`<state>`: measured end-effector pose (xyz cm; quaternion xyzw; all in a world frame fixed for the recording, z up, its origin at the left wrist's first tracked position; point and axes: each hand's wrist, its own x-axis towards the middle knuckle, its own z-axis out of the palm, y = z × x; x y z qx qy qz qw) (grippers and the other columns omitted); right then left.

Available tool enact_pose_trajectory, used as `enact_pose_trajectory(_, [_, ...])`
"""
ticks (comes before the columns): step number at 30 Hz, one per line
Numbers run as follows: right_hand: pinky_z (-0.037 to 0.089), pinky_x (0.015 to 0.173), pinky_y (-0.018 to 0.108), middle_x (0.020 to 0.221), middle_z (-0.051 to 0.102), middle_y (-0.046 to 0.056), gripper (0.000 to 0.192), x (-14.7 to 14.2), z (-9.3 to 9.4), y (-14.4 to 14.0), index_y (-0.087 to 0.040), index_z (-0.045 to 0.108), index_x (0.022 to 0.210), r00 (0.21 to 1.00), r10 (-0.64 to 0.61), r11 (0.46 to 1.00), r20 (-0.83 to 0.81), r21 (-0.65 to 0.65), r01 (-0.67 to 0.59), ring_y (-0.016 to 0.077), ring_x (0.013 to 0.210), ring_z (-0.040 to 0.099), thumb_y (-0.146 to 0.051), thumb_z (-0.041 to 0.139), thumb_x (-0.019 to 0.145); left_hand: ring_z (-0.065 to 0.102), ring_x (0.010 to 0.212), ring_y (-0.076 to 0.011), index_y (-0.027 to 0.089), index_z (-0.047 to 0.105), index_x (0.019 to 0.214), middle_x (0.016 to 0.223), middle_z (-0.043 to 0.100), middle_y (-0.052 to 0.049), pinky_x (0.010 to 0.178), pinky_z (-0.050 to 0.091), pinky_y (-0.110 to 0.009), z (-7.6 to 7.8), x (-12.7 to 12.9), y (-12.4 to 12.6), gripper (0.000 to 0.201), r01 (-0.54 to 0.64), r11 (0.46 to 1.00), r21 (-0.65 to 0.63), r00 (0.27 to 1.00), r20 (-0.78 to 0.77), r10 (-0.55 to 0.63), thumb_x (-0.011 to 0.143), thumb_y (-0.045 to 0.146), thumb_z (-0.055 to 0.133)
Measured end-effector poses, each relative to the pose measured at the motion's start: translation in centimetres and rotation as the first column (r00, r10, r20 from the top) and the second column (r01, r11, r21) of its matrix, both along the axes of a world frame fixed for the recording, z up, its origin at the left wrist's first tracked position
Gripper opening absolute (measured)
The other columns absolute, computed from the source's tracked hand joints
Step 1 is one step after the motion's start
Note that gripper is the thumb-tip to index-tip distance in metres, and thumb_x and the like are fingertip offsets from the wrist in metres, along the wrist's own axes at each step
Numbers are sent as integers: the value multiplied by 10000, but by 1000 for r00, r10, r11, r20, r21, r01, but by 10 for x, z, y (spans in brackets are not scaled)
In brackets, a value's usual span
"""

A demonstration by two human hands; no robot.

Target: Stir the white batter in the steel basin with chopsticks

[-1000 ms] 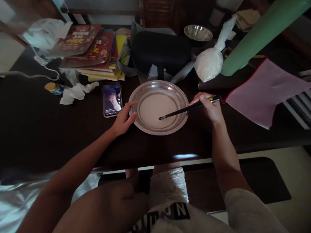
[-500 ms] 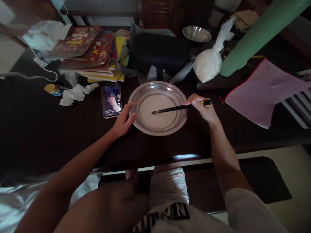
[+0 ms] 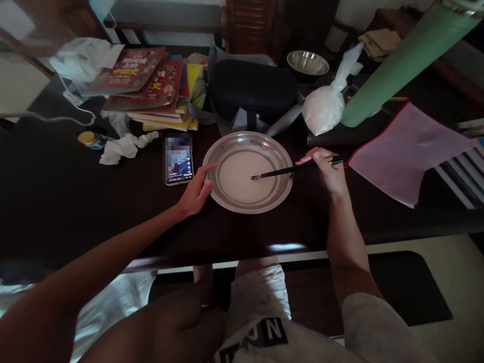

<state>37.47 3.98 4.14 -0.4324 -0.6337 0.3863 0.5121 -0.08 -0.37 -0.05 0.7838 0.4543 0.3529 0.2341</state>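
Note:
A shallow round metal basin [image 3: 247, 208] stands on the dark table in front of me, with milky white liquid [image 3: 240, 169] in it. My left hand [image 3: 196, 190] grips its left side, index finger over the rim and thumb against the edge. Black chopsticks with gold bands [image 3: 282, 172] are pinched in my right hand [image 3: 325, 170], right of the basin. They slant left across the rim, their tips at the middle of the liquid, whitish at the ends. Just left of my left hand lies a phone [image 3: 179, 160] with its screen lit.
Behind the basin are a black case [image 3: 253, 88], a knotted bag of white powder [image 3: 323, 111] and a smaller metal bowl [image 3: 308, 62]. Stacked books [image 3: 139, 80], crumpled tissue [image 3: 119, 148] and a yellow-lidded jar [image 3: 89, 139] lie left. A green cylinder [image 3: 404, 65] and pink pouch [image 3: 397, 156] are right.
The chopsticks and my right hand have moved right relative to the basin. My left hand stays at the rim. The picture on the phone is different, and the view has shifted slightly.

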Motion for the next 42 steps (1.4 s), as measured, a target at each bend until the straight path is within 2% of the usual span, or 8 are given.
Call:
enact_pose_trajectory(6, [575,884,376,840,776,18,311,-8,1,-1,-270,804,838,983,171,985,62,-9,-171,200,865,739,-535,647,888,564,1267,-293,162,424,1439,1372,563,-177,1085,465,-469,1,0,-2,674,8,1000,11,1000,-6,-8,1022,653,224])
enact_pose_trajectory(12, [591,806,378,735,734,2,344,2,1,2,-262,771,770,1000,-25,1000,-10,-13,25,197,753,734,-555,635,887,571,1256,-307,165,429,1445,1373,568,-176,1076,468,-482,2,0,-3,694,-6,1000,3,1000,-4,6,1014,668,221])
enact_pose_trajectory(17, [581,840,372,817,750,11,307,-3,-1,2,-269,790,802,987,162,987,25,-26,-161,195,824,734,-533,654,881,559,1271,-306,168,427,1443,1383,559,-182,1093,456,-487,-1,0,-2,722,-15,1000,-6,1000,-13,15,1001,695,211])
enact_pose_trajectory(23, [581,796,380,720,726,-1,366,3,4,2,-260,767,751,1000,-30,999,0,-19,30,198,744,732,-569,625,886,575,1246,-310,164,442,1432,1358,576,-180,1066,475,-487,-14,-2,2,712,-37,999,30,999,10,36,1001,684,215])
enact_pose_trajectory(26, [568,752,353,724,718,-3,362,0,2,2,-260,775,757,997,75,995,-12,-70,-75,183,717,722,-555,618,897,570,1255,-307,161,445,1428,1362,575,-181,1073,470,-479,-16,-3,2,690,-36,999,40,999,10,36,1009,663,227])
enact_pose_trajectory(29, [551,879,369,848,756,16,326,-5,-1,2,-267,798,826,975,210,977,66,-48,-207,197,874,726,-538,631,895,565,1262,-309,159,444,1428,1370,570,-184,1078,468,-483,-15,-3,2,705,-43,999,26,999,-3,43,1004,673,213])
enact_pose_trajectory(35, [568,802,381,748,725,4,369,5,1,4,-265,769,756,999,-43,998,-19,-46,42,195,741,713,-580,623,882,567,1258,-303,161,449,1421,1356,575,-185,1081,468,-483,-9,-1,1,700,-43,999,8,999,2,43,1004,676,221])
enact_pose_trajectory(42, [544,945,411,859,756,22,334,-7,-6,4,-281,790,803,983,178,983,35,-60,-175,215,915,720,-572,642,873,573,1248,-287,177,453,1414,1350,580,-168,1089,461,-466,-5,1,-1,613,-35,999,28,999,31,34,1029,613,260])
